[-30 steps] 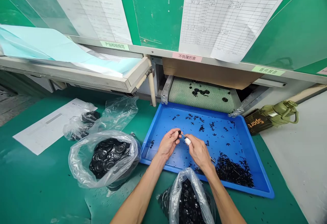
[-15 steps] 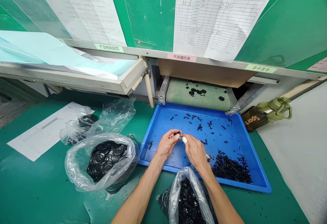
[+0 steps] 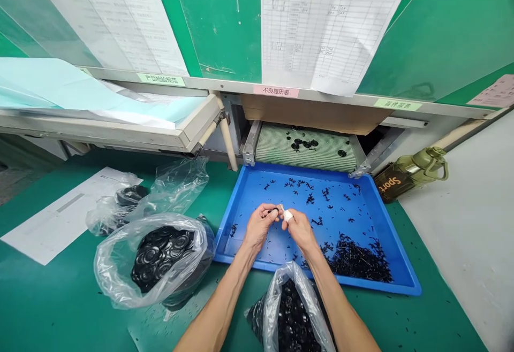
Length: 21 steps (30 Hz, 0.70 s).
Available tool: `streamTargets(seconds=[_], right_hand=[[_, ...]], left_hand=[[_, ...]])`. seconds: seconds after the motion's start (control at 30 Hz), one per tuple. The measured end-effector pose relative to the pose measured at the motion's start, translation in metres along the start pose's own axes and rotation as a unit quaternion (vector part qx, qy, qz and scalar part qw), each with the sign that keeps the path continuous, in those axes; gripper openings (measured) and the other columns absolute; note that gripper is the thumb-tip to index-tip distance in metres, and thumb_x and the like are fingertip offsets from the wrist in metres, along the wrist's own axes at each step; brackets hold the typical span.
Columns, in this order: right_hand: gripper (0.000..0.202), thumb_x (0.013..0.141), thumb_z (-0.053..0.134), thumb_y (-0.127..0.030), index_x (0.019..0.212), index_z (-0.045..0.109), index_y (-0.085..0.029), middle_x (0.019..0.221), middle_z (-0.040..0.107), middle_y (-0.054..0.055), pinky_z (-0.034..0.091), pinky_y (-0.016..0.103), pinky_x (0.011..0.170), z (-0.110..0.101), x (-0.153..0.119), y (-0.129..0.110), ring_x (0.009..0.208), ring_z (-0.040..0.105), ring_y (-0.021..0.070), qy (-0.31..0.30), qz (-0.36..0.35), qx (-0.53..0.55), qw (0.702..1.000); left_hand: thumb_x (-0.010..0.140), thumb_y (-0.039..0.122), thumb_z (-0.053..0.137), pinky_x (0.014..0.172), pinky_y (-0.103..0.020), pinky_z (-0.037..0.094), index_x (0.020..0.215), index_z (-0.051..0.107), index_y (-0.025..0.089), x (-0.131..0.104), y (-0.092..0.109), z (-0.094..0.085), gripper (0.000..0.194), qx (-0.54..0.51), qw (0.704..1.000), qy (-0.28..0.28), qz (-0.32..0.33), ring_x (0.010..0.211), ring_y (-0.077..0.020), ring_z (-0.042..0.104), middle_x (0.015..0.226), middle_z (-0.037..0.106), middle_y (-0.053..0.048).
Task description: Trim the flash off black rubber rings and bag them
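My left hand [image 3: 257, 230] is closed, pinching a small black part [image 3: 273, 211] between thumb and fingertips above the blue tray [image 3: 249, 197]. My right hand [image 3: 300, 230] meets it, fingers closed, with a white wrap [image 3: 288, 215] on one digit; whatever it grips is mostly hidden. Tiny black scraps lie scattered over the tray, with a dense heap of scraps [image 3: 357, 258] at its near right. Below my wrists stands an open clear bag [image 3: 270, 322] of black round parts. To the left, a larger open bag [image 3: 110, 269] holds glossy black ring-shaped parts [image 3: 160, 255].
A green mesh conveyor [image 3: 273, 146] carrying several black pieces ends over the tray's far edge. A green bottle [image 3: 409, 173] leans at the right. Small knotted bags [image 3: 116, 210] lie on a paper sheet [image 3: 52, 221] at left. A shelf [image 3: 188, 132] juts out above the table.
My right hand has turned and drawn its fingertips closer to my left; the thin tool seen in it before is now out of sight. The whole view has shifted slightly.
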State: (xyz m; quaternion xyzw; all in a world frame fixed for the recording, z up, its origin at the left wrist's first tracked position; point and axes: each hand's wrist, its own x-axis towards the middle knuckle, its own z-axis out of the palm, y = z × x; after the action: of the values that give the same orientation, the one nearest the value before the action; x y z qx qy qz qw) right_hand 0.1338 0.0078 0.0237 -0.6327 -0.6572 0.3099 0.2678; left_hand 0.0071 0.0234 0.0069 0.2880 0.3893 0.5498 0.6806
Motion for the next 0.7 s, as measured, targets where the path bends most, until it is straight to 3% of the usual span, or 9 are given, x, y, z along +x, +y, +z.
streamTargets(seconds=[0.17, 0.33, 0.53, 0.7], right_hand=[[0.029, 0.077, 0.035, -0.005, 0.079, 0.06, -0.018, 0.066, 0.061, 0.003, 0.033, 0.021, 0.054, -0.01, 0.008, 0.017, 0.06, 0.055, 0.014, 0.056, 0.011, -0.079, 0.995], [0.028, 0.082, 0.036, -0.008, 0.086, 0.062, -0.019, 0.078, 0.06, 0.005, 0.032, 0.023, 0.058, -0.05, 0.028, 0.019, 0.067, 0.055, 0.0148, 0.117, -0.006, -0.167, 0.979], [0.027, 0.086, 0.036, -0.014, 0.092, 0.062, -0.018, 0.085, 0.059, 0.006, 0.034, 0.024, 0.062, -0.096, 0.088, -0.002, 0.074, 0.055, 0.0167, 0.146, -0.031, -0.24, 0.959], [0.031, 0.087, 0.034, -0.014, 0.098, 0.063, -0.016, 0.097, 0.058, 0.012, 0.037, 0.027, 0.067, -0.111, 0.154, -0.038, 0.083, 0.058, 0.021, 0.142, -0.048, -0.285, 0.947]], left_hand=[[0.056, 0.021, 0.08, 0.052, -0.019, 0.042, 0.076, 0.058, 0.013, 0.005, -0.003, -0.003, 0.031, -0.003, 0.996, 0.054, -0.073, 0.059, -0.0096, 0.058, 0.075, 0.069, -0.007], [0.059, 0.026, 0.078, 0.041, -0.016, 0.034, 0.079, 0.061, 0.012, 0.005, 0.0, -0.004, 0.031, -0.006, 0.997, 0.04, -0.073, 0.049, -0.0064, 0.049, 0.062, 0.059, 0.0], [0.057, 0.032, 0.08, 0.038, -0.015, 0.028, 0.075, 0.057, 0.014, 0.003, 0.004, -0.001, 0.035, 0.004, 0.995, 0.03, -0.099, 0.046, -0.0041, 0.043, 0.056, 0.05, 0.005], [0.067, 0.048, 0.07, 0.033, -0.014, 0.014, 0.076, 0.048, 0.018, 0.001, 0.007, -0.001, 0.038, 0.023, 0.991, 0.018, -0.13, 0.038, -0.0023, 0.034, 0.055, 0.046, 0.007]])
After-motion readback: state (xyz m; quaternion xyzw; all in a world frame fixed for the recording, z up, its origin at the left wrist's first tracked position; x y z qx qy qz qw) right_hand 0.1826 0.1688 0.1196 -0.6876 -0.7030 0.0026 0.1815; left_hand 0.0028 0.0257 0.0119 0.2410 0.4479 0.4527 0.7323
